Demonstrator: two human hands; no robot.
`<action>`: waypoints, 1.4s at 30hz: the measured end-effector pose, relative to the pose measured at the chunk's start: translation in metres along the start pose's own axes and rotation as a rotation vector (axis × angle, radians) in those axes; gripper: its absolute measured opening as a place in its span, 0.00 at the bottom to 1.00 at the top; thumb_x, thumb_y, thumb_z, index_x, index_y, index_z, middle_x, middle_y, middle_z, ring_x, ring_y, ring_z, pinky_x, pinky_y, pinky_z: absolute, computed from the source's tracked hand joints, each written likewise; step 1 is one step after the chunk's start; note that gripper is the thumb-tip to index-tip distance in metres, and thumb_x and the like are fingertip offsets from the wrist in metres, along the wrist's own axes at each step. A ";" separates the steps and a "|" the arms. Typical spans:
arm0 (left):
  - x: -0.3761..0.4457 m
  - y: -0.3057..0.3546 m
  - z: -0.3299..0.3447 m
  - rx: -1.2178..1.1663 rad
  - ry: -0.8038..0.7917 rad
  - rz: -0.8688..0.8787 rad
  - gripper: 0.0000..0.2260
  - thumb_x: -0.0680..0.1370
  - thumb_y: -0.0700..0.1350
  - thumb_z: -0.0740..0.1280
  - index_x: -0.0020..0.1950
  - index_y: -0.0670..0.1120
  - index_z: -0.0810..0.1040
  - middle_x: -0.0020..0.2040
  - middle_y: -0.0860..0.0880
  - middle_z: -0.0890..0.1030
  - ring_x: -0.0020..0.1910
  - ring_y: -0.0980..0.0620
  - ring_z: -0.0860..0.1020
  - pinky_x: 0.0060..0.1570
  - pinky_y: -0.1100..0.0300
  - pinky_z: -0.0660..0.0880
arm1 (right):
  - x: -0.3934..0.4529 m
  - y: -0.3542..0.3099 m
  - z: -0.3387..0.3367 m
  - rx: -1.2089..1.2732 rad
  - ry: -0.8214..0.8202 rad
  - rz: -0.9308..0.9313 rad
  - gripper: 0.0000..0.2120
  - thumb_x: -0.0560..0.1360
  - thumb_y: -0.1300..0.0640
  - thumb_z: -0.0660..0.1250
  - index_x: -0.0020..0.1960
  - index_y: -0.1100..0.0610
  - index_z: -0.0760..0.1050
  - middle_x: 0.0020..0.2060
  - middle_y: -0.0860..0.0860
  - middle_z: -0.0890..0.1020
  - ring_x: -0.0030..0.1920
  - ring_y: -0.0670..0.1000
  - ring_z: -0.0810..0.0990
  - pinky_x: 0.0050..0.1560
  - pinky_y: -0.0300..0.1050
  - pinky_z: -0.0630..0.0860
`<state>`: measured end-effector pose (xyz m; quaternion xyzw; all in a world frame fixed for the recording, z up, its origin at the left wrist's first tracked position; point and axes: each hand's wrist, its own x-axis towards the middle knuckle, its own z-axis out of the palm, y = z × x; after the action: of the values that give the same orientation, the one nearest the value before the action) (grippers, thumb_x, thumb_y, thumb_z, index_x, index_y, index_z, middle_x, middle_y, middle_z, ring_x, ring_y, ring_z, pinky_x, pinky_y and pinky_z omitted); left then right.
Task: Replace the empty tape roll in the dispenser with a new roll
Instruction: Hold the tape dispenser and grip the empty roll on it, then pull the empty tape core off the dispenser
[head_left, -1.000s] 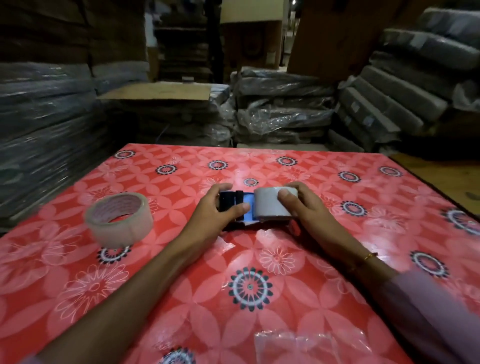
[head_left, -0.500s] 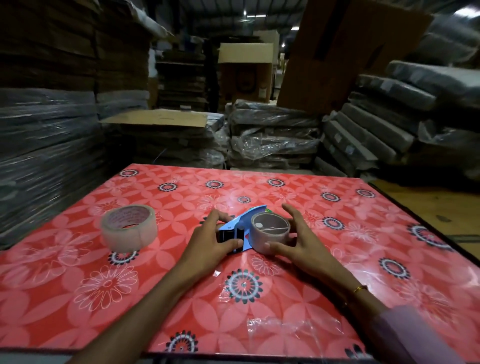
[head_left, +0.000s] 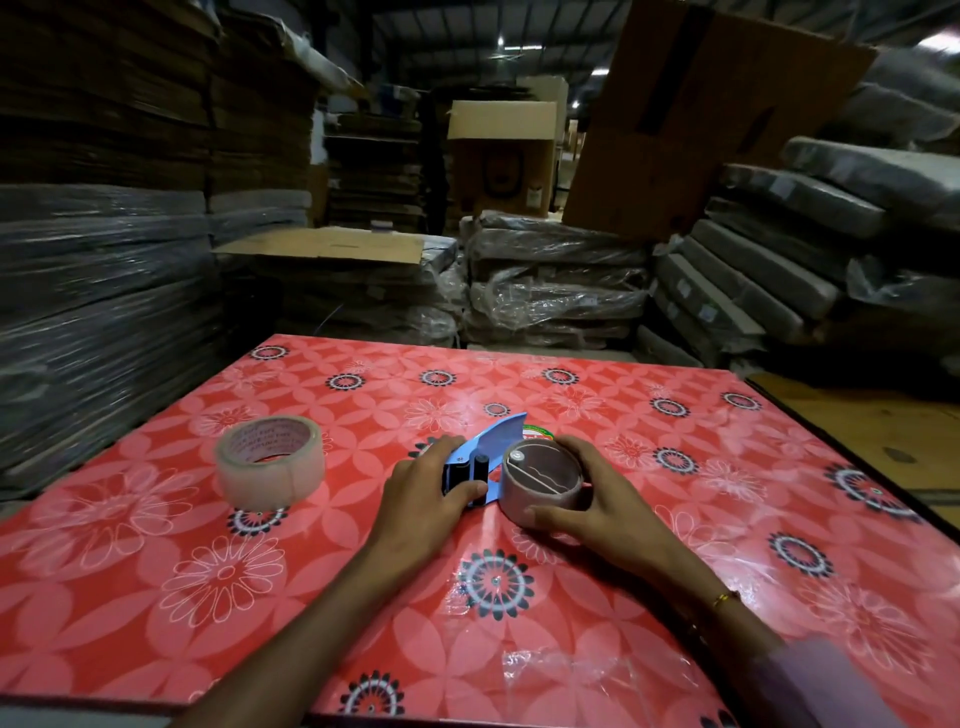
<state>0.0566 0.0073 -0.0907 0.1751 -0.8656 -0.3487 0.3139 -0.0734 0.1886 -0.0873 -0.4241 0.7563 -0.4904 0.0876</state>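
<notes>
Red flowered oilcloth is covering the bench where a person is working on a blue tape dispenser lying on its side near the middle. Left hand is curling round the dispenser's black roller end, thumb and fingers gripping it, while right hand is wrapping round the empty roll, a bare brown core sitting on the hub with its open face turned upward. Dispenser's long axis is running roughly left to right between the hands, its blue plate angling up and away. New roll is standing on its flat side well apart to the left, hole facing up, nearer the left hand. Core is looking ready to be lifted straight up off the hub, judging by the grip.
</notes>
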 end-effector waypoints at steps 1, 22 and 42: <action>0.001 0.000 0.001 0.007 0.006 0.003 0.14 0.71 0.48 0.73 0.55 0.51 0.78 0.43 0.50 0.84 0.43 0.46 0.80 0.44 0.51 0.76 | 0.001 -0.001 -0.001 0.012 0.005 0.008 0.33 0.66 0.56 0.81 0.63 0.37 0.68 0.58 0.39 0.80 0.55 0.37 0.81 0.56 0.34 0.77; 0.036 -0.025 0.008 0.071 0.126 -0.106 0.20 0.73 0.49 0.73 0.63 0.47 0.76 0.52 0.44 0.84 0.50 0.42 0.81 0.48 0.50 0.78 | -0.021 -0.009 -0.007 0.725 0.093 0.291 0.35 0.70 0.23 0.59 0.58 0.49 0.83 0.48 0.72 0.79 0.42 0.60 0.76 0.46 0.58 0.72; -0.014 0.017 0.012 -0.310 -0.345 0.098 0.42 0.67 0.52 0.79 0.75 0.63 0.61 0.70 0.60 0.74 0.67 0.61 0.74 0.67 0.50 0.73 | -0.039 -0.023 -0.005 0.318 -0.047 0.014 0.36 0.70 0.62 0.78 0.68 0.36 0.68 0.66 0.36 0.76 0.69 0.43 0.75 0.66 0.47 0.75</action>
<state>0.0575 0.0322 -0.0913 0.0205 -0.8499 -0.4866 0.2012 -0.0386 0.2167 -0.0774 -0.4112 0.6698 -0.5931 0.1746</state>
